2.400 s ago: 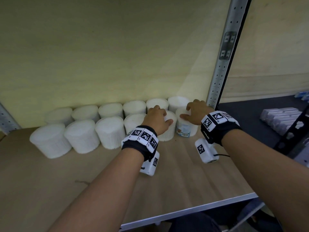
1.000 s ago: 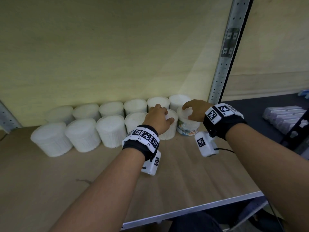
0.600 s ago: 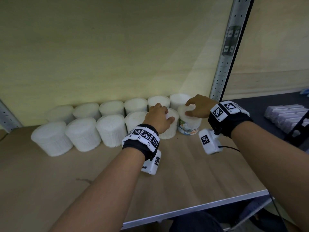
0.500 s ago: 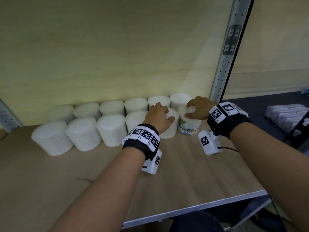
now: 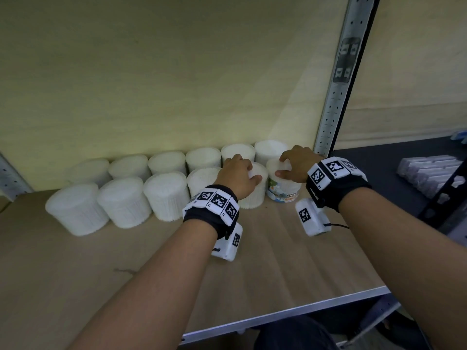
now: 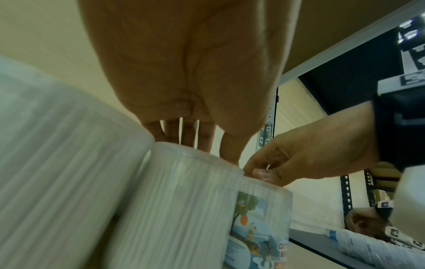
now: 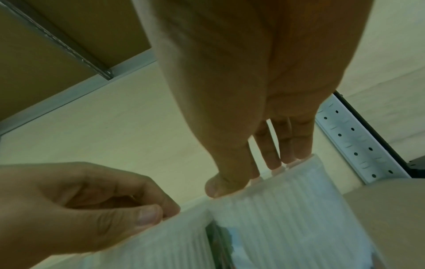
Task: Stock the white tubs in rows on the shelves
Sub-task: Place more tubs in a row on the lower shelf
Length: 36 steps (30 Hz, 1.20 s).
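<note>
- On the wooden shelf (image 5: 265,269), white tubs stand in two rows against the pale back panel (image 5: 151,84); the back row (image 5: 166,164) touches the panel, the front row (image 5: 123,202) sits just before it.
- At the right end of the front row, the left hand (image 5: 238,176) curls over the top of a ribbed tub (image 5: 255,195), gripping its rim.
- Just beside it, the right hand (image 5: 297,166) pinches the lid edge of the labelled cotton-bud tub (image 5: 283,192), thumb in front and fingers behind.
- These two tubs touch side by side; a perforated metal upright (image 5: 336,84) stands close to the right.
- Tubs are round, translucent and vertically ribbed; the labelled one bears a printed picture.
- Stacked pale packs (image 5: 427,170) lie well apart on a dark surface (image 5: 379,168).
</note>
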Tool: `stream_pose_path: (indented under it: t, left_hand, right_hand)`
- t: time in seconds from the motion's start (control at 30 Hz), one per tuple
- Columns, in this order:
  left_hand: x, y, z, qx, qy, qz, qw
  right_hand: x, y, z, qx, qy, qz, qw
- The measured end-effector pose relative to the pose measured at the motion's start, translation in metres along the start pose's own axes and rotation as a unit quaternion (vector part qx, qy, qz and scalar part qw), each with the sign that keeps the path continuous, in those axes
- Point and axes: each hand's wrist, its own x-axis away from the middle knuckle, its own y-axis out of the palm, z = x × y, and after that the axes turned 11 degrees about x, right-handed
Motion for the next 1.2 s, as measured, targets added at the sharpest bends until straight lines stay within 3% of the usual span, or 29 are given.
stream_pose_path:
  t: [0.5,0.63,0.73,0.8,1.0,1.2]
  left_hand:
    - [0.002,-0.025,0.007,-0.002,0.022,-0.137,0.99]
    - [0.001,-0.021,0.007,0.022,0.016,-0.087,0.996]
    - [-0.001,-0.009,0.003,-0.026,0.012,-0.002,1.0]
    - [-0.002,-0.002,0.001,-0.068,-0.008,0.013,0.998]
    - [-0.005,-0.004,0.001,-0.094,-0.002,-0.007,0.996]
    - [-0.008,-0.014,0.003,-0.08,-0.003,-0.092,0.993]
  right_hand:
    - [0.009,-0.011,-0.006,0.011,-0.008,-0.01,1.0]
    - [0.011,-0.011,-0.007,0.012,-0.005,-0.012,1.0]
    - [0.011,-0.009,-0.009,0.018,-0.008,-0.006,1.0]
    - [0.011,-0.008,-0.009,0.02,-0.009,-0.004,1.0]
    - [0.011,-0.008,-0.008,0.026,-0.009,-0.001,1.0]
    - [0.013,-0.01,-0.009,0.03,-0.005,0.003,1.0]
